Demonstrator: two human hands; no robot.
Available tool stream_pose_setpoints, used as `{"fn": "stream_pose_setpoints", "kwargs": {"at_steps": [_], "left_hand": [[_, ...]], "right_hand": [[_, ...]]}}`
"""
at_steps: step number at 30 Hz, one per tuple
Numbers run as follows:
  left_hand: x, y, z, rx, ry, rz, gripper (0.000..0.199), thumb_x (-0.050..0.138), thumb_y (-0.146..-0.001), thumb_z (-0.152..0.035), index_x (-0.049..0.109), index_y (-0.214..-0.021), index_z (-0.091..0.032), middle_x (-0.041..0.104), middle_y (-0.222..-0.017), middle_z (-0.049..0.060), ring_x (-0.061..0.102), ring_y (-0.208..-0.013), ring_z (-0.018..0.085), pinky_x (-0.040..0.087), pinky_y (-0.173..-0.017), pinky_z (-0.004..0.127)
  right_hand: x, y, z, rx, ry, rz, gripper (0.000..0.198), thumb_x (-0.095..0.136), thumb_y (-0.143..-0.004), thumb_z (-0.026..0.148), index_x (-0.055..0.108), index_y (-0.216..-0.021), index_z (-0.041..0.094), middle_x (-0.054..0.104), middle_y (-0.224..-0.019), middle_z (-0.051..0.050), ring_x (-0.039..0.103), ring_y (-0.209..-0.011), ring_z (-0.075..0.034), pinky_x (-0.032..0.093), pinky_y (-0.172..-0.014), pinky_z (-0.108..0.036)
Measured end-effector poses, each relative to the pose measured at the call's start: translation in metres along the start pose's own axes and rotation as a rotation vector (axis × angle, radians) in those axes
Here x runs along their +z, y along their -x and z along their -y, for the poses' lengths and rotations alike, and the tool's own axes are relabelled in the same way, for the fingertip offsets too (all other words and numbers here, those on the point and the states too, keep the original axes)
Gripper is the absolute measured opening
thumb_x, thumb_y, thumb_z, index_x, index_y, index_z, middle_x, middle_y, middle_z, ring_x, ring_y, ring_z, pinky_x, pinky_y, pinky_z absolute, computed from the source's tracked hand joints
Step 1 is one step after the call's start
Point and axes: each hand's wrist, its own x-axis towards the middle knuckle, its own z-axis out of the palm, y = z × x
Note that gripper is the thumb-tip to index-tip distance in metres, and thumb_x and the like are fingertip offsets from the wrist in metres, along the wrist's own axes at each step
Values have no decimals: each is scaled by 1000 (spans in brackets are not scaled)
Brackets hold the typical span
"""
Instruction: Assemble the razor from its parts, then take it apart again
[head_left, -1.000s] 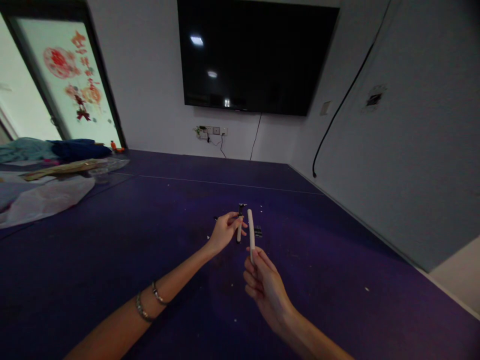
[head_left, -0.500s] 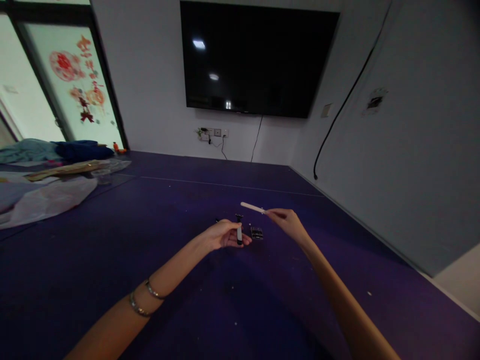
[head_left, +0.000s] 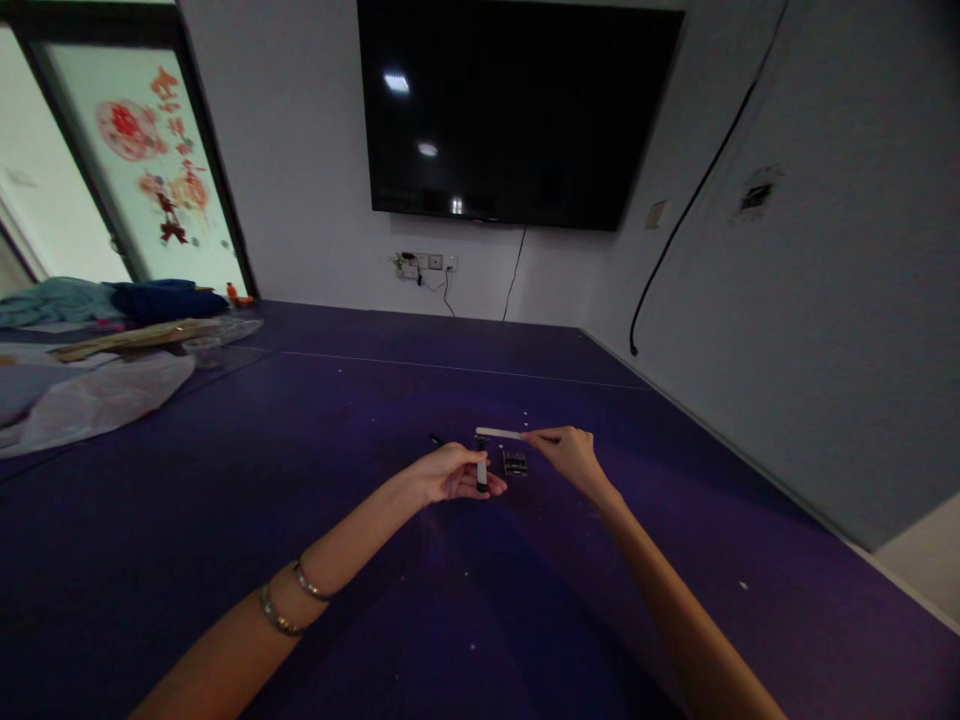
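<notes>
My left hand (head_left: 456, 474) is closed round a small razor (head_left: 481, 474) with a white and black handle, held upright with its dark head at the top. My right hand (head_left: 570, 455) pinches the end of a flat pale wooden stick (head_left: 499, 433). The stick lies level, its far end at the razor's head; whether the two touch I cannot tell. Beside the left fingertips, a small dark square piece with a patterned top (head_left: 514, 463) rests on the purple surface. A thin black object (head_left: 436, 440) shows partly behind my left hand.
The wide purple surface (head_left: 360, 620) bears several small white specks. At the left lie a clear plastic bag (head_left: 105, 400), a clear cup (head_left: 204, 351) and folded blue cloth (head_left: 169, 299). A television (head_left: 517, 110) hangs on the far wall, and a black cable (head_left: 690, 195) runs down the right wall.
My right hand has brought the wooden stick down and slightly left, from above the razor to its head. The left hand with the razor has barely moved.
</notes>
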Motion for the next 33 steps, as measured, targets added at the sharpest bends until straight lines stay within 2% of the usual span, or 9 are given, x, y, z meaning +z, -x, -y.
{"fn": "stream_pose_setpoints", "kwargs": {"at_steps": [12, 20, 22, 26, 30, 33], "left_hand": [[6, 3, -1, -27, -25, -89, 19, 46, -86, -20, 56, -76, -7, 69, -73, 18, 67, -64, 18, 51, -60, 28], [0, 0, 2, -13, -14, -37, 19, 48, -85, -22, 56, -75, -8, 70, -74, 17, 67, -64, 18, 50, -58, 27], [-2, -1, 2, -5, -8, -9, 18, 49, -85, -23, 56, -75, -8, 70, -74, 17, 67, -64, 19, 50, -58, 26], [-3, -2, 3, -8, -2, 12, 17, 52, -82, -23, 56, -75, -8, 70, -73, 17, 67, -64, 19, 51, -58, 27], [-5, -3, 4, -3, 2, 20, 17, 53, -82, -24, 55, -74, -8, 70, -73, 18, 68, -65, 20, 51, -57, 26], [-6, -4, 5, -2, 3, 42, 17, 54, -81, -24, 56, -76, -7, 70, -74, 18, 68, -65, 20, 51, -59, 28]], "right_hand": [[3, -1, -13, 24, -150, 64, 35, 55, -71, 47, 75, -82, 21, 69, -64, -2, 61, -64, -18, 41, -58, -25], [6, -2, -23, 29, -251, 91, 36, 58, -68, 48, 75, -75, 17, 62, -53, 1, 55, -54, -15, 36, -48, -22], [6, -2, -25, 36, -250, 83, 37, 58, -69, 49, 75, -77, 17, 62, -53, 0, 53, -53, -14, 35, -47, -22], [6, -2, -27, 2, -264, 155, 40, 56, -70, 50, 75, -76, 15, 61, -53, 0, 50, -50, -12, 33, -46, -22], [6, -3, -29, 21, -255, 121, 42, 55, -70, 51, 75, -77, 15, 61, -54, 0, 50, -50, -12, 32, -46, -22], [6, -4, -30, 10, -257, 157, 43, 55, -70, 52, 75, -79, 15, 63, -56, -1, 51, -52, -13, 34, -48, -22]]}}
